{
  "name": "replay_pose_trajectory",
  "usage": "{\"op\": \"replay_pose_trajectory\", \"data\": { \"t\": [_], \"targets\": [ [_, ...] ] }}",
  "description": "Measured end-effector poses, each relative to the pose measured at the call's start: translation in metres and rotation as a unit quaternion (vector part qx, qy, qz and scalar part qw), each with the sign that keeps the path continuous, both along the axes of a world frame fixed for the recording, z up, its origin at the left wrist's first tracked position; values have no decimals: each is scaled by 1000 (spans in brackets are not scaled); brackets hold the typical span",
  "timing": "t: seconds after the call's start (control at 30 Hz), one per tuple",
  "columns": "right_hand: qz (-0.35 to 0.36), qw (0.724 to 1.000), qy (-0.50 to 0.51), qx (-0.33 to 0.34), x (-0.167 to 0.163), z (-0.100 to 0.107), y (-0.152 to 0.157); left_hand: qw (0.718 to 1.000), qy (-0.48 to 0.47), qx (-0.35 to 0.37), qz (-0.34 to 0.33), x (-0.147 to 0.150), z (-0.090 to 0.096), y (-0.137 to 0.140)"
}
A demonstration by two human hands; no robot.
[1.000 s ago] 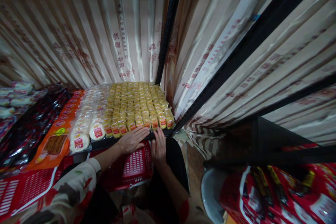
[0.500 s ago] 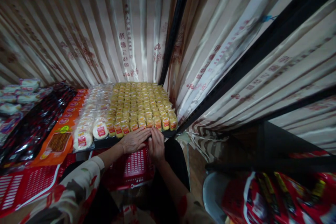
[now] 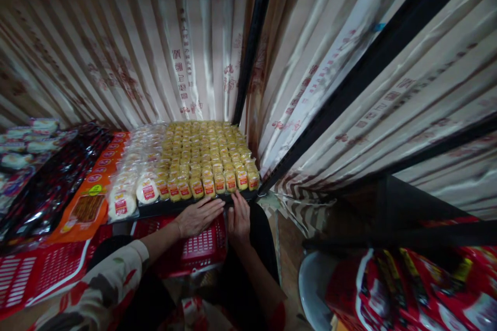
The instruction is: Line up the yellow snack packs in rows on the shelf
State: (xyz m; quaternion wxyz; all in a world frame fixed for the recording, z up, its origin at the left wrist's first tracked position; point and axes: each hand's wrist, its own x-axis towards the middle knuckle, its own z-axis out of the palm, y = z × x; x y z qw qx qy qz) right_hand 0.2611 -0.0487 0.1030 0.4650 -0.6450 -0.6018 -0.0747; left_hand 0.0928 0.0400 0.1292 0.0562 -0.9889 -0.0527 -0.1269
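Rows of small yellow wrapped cakes with red-and-white labels stand packed on a dark shelf. Flat against the shelf's front edge, just below the front row, lies my left hand with its fingers stretched to the right. My right hand is beside it, fingers pointing up at the shelf edge under the front cakes. Neither hand visibly grips a cake. To the left of the yellow cakes are white round wrapped cakes, also with red labels.
An orange snack packet and dark shiny packets lie further left. Under the shelf sit red plastic baskets. Black metal posts stand before pale curtains. At lower right are a pale tub and red packages.
My hands have drawn apart from where their fingertips met at the front row. The right hand has shifted slightly right, the left slightly down. The front cakes show more fully.
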Motion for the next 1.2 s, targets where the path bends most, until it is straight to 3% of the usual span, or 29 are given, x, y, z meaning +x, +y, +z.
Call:
{"op": "replay_pose_trajectory", "data": {
  "t": [0.23,0.43,0.57,0.87,0.97,1.1,1.2],
  "targets": [
    [33,999,2,-10,-10,7,-5,992,0,-3,126,-31,-15,-44],
    [116,991,-55,-38,-31,3,1,981,-59,-5,187,-52,-12,-38],
    [117,987,-74,-78,-45,1,10,977,-80,-1,196,-56,-10,-28],
    [116,989,-64,-66,-50,5,13,975,-115,32,186,-57,-19,-20],
    [103,990,-68,-65,-54,3,10,975,-132,35,176,-65,-18,-22],
    [96,991,-79,-48,-71,-5,3,965,-146,6,217,-82,-16,-26],
    [110,989,-87,-57,-91,-12,-4,968,-157,-11,197,-97,-19,-30]
  ]
}}
